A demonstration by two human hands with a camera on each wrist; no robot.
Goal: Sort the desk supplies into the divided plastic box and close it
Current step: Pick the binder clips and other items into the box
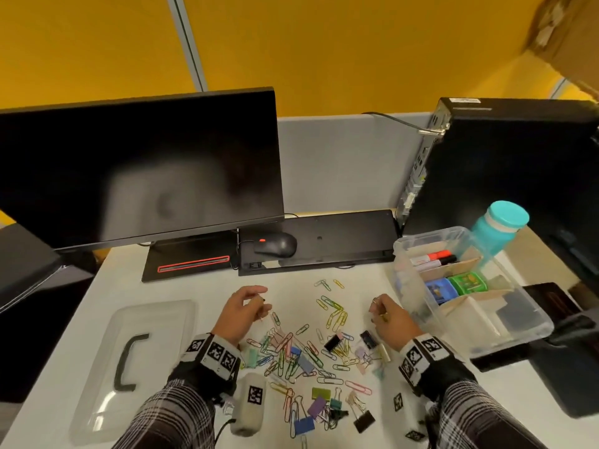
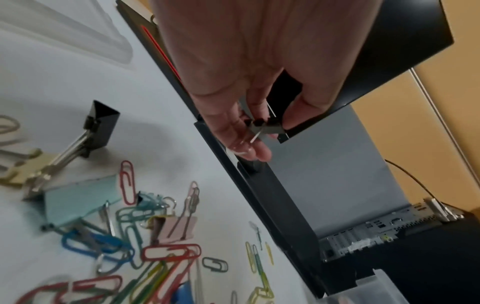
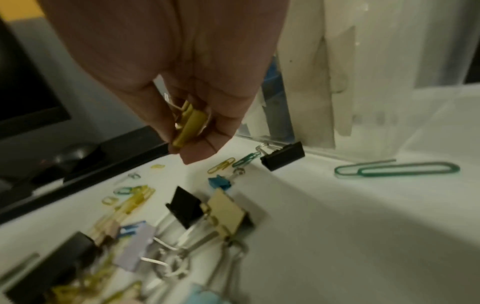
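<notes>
A: Far left, what lies on the desk?
B: The clear lid (image 1: 136, 361), flat, black handle up; beside it the left hand (image 1: 241, 311) hovers over the paper clips (image 1: 301, 354), fingers curled, pinching a small clip (image 2: 259, 128).
A: And rightward?
B: The right hand (image 1: 390, 319) grips a gold binder clip (image 3: 188, 126); just beside it stands the open divided box (image 1: 505, 338), holding markers (image 1: 432, 257).

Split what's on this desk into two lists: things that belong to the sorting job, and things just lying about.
Job:
- divided plastic box
- clear lid
- loose paper clips
- binder clips
- gold binder clip in the right hand
- left hand, pinching something small

Lying about:
- monitor
- mouse
- teal bottle
- computer tower
</notes>
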